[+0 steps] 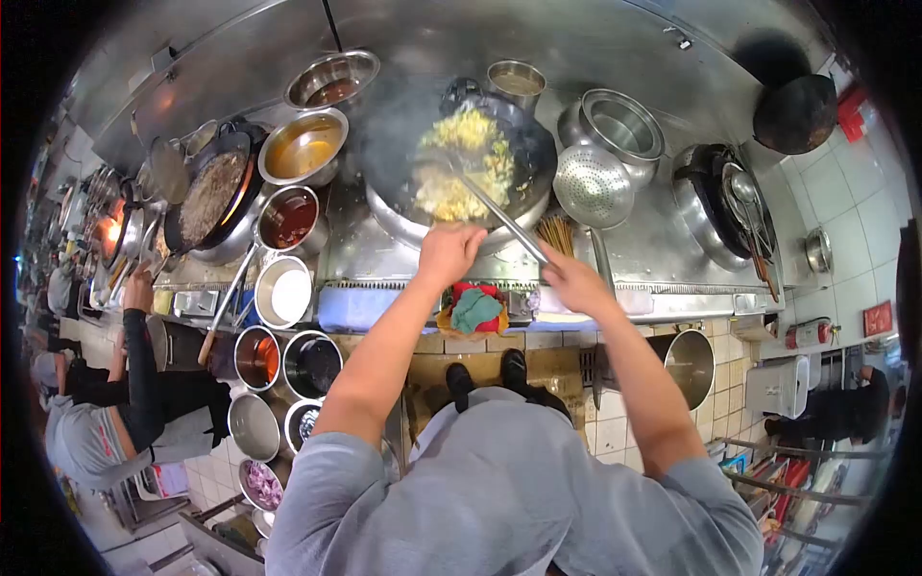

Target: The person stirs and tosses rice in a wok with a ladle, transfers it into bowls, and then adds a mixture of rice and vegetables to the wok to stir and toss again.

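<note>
A dark wok (533, 144) sits on the burner in front of me, with steam rising from it. Yellow and pale chunks with green bits, like scrambled egg (471, 130), lie inside. My left hand (449, 254) is closed at the wok's near rim, its thumb pointing right and its other fingers partly hidden. In my right hand (579, 280) is the long metal handle of a ladle (504, 216), slanting up and left into the wok. Motion and steam blur the ladle's head among the food. Below my left hand, a green cloth (475, 309) rests at the counter edge.
Bowls of orange liquid (305, 146) and red sauce (288, 217) stand left of the wok. To its right are a perforated strainer (594, 185), a bamboo brush (555, 235) and another wok (706, 206). A co-worker (115, 413) stands at a wok of brown food (213, 197) on the left.
</note>
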`<state>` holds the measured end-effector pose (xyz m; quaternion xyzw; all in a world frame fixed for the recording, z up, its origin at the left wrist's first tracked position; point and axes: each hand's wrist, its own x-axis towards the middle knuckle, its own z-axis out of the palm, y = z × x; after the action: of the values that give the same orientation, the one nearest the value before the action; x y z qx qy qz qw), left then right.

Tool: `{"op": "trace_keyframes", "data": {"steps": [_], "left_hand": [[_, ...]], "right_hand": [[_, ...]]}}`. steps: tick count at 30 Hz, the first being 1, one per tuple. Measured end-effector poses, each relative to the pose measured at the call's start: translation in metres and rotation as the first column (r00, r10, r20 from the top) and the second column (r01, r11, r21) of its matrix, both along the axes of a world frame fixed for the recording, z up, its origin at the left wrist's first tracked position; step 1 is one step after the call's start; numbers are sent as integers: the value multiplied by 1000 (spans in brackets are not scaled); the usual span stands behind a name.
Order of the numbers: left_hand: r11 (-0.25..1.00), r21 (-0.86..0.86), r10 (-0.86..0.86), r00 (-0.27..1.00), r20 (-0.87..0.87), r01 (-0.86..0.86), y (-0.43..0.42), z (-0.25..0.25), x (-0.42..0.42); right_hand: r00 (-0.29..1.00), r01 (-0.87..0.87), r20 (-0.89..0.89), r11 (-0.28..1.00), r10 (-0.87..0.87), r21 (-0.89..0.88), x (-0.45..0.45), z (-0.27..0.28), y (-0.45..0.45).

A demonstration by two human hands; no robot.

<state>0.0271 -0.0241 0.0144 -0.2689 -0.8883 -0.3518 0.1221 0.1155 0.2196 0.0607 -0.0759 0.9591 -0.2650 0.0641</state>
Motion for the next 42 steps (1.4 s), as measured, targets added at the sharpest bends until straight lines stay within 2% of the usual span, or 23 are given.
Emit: {"op": "trace_keyframes", "data": {"steps": [1, 3, 5, 7, 8, 11, 14, 17, 19, 21, 23, 24, 25, 27, 29, 30, 31, 33, 34, 36, 39, 41, 42], "left_hand": [[999, 51, -4, 996, -94, 9, -1, 2, -2], [997, 52, -54, 993, -108, 60, 2, -5, -17], [991, -130, 49, 963, 264, -15, 16, -2, -31], [996, -87, 26, 963, 268, -3, 25, 5, -4], [999, -46, 1, 964, 267, 11, 26, 14, 13], [983, -105, -146, 988, 56, 151, 13, 86, 84], [994, -30, -110, 992, -70, 108, 17, 106, 63], [996, 51, -63, 987, -149, 71, 36, 44, 23], [995, 92, 36, 995, -95, -27, 43, -17, 23], [996, 68, -51, 998, -38, 54, 40, -48, 46], [987, 9, -158, 981, 114, 158, 31, -27, 86], [982, -36, -183, 977, 105, 188, 27, -17, 93], [982, -36, -181, 979, 95, 185, 25, 4, 79], [991, -118, -53, 997, 46, 58, 26, 43, 44], [999, -45, 2, 997, 76, 1, 25, 40, 10], [996, -91, -11, 991, 133, 23, 26, 22, 6], [990, -131, -19, 982, 188, 44, 27, 10, 8], [964, -189, -131, 951, 279, 188, 19, 22, 47], [945, -213, -181, 940, 289, 248, 18, 51, 67], [976, -156, -132, 980, 147, 155, 13, 115, 78], [996, -57, -76, 997, -17, 75, 20, 111, 38], [997, -6, -74, 993, -94, 74, 32, 41, 12], [999, 26, -33, 997, -75, 36, 37, 1, 13]], "right_hand": [[999, -41, 0, 993, 41, -113, 14, 14, 19], [982, 130, 150, 989, -119, -65, 53, 79, 12], [980, 86, 174, 993, -99, 76, 83, 115, 16], [981, 75, 158, 970, -114, 231, 109, 171, 38], [986, 35, 149, 975, -69, 218, 122, 200, 54], [976, -41, 218, 971, -12, 236, 153, 269, 74], [975, -97, 220, 931, 18, 352, 126, 263, 58], [998, -57, 38, 962, 49, 268, 60, 172, 34], [997, 46, -73, 958, -26, 283, 22, 104, 14], [992, 115, -79, 964, -99, 238, 10, 95, -8], [979, 132, -157, 991, -127, 19, 19, 93, -19], [972, 120, -208, 992, -109, 42, 28, 92, -17], [970, 118, -218, 992, -106, 43, 29, 97, -14], [994, 98, -48, 995, -97, 20, 54, 112, -4], [1000, 0, -22, 998, 1, 68, 73, 149, 13], [998, -35, 53, 994, 29, 102, 84, 175, 23], [987, -85, 154, 961, 45, 265, 93, 202, 33], [979, -164, 169, 934, 114, 318, 112, 251, 49], [979, -164, 187, 869, 85, 466, 120, 273, 47], [982, -171, 142, 898, 123, 405, 112, 278, 48], [992, -114, 93, 926, 86, 359, 66, 227, 35], [991, -100, -54, 949, 122, 298, 23, 149, 26], [996, -21, -79, 962, 44, 273, 9, 117, 15]]}}
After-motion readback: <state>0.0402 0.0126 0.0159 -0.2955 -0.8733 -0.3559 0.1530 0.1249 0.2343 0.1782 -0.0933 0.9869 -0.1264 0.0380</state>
